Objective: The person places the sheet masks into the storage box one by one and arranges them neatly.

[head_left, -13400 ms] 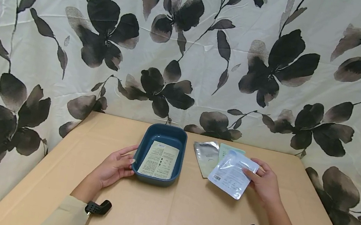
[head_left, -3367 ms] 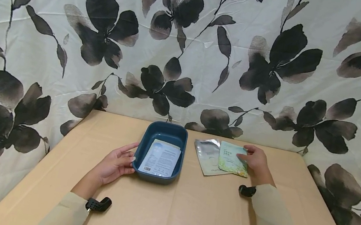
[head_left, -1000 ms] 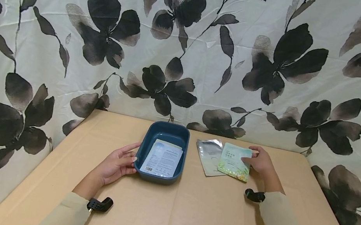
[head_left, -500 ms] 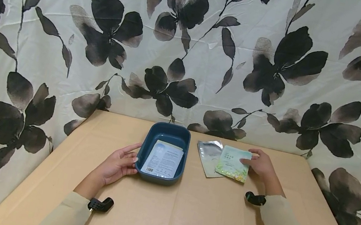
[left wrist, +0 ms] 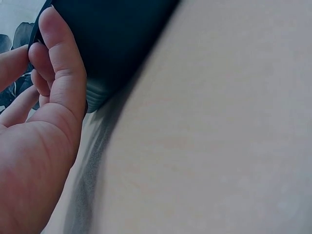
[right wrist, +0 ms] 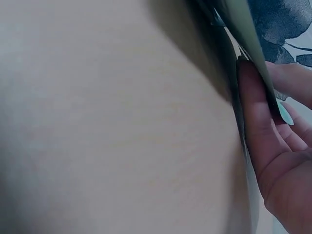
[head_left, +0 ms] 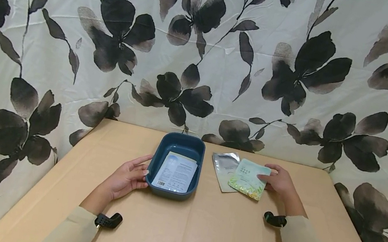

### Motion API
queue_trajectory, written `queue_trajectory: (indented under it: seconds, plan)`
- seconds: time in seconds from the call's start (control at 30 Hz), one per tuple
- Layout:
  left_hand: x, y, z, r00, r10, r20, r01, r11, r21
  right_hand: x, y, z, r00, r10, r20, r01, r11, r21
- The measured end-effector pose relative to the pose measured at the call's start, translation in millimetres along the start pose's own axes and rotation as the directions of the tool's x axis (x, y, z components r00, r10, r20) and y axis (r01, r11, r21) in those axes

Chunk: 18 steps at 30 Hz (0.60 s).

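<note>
My right hand [head_left: 281, 182] pinches the right edge of a flat pale-green sachet [head_left: 247, 177] printed with flowers along its bottom. The sachet overlaps a silver foil sachet [head_left: 222, 168] on the table. Seen edge-on in the right wrist view, the green sachet [right wrist: 249, 31] runs between thumb and fingers of the hand [right wrist: 287, 175]. My left hand [head_left: 125, 180] rests against the left side of a dark blue rectangular box [head_left: 171, 193], its fingers loosely extended. In the left wrist view that hand [left wrist: 44, 141] touches the box [left wrist: 122, 39]. Inside the box lies a blue-and-white sachet [head_left: 175, 173].
The box and sachets stand on a tan-covered table [head_left: 184, 229]. A white cloth with dark flowers [head_left: 241, 61] hangs behind the table's back edge and along its sides.
Earlier my right hand held the blue-and-white sachet, and it now lies in the box over a cream one. The hand then took the green sachet, which has since turned slightly. My left hand stayed put.
</note>
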State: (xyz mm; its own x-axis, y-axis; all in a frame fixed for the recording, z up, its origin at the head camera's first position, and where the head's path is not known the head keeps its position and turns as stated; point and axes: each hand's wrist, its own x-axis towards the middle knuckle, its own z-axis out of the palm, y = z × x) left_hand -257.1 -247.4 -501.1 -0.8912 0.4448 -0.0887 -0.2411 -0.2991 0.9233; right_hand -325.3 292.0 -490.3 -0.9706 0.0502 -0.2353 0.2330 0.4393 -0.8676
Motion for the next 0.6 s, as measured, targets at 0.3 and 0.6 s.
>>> queue_trajectory:
  seconds: [0.3, 0.6]
  plan:
    - [-0.3, 2.2, 0.8, 1.000, 0.000, 0.005, 0.000, 1.000, 0.004, -4.8, 2.0, 1.8, 1.000, 0.008, 0.013, -0.009, 0.997, 0.081]
    - [0.6, 0.8, 1.1, 1.000, 0.005, 0.008, -0.005, 1.000, 0.001, -9.6, 6.9, 3.4, 1.000, -0.004, 0.022, 0.001, 0.990, 0.141]
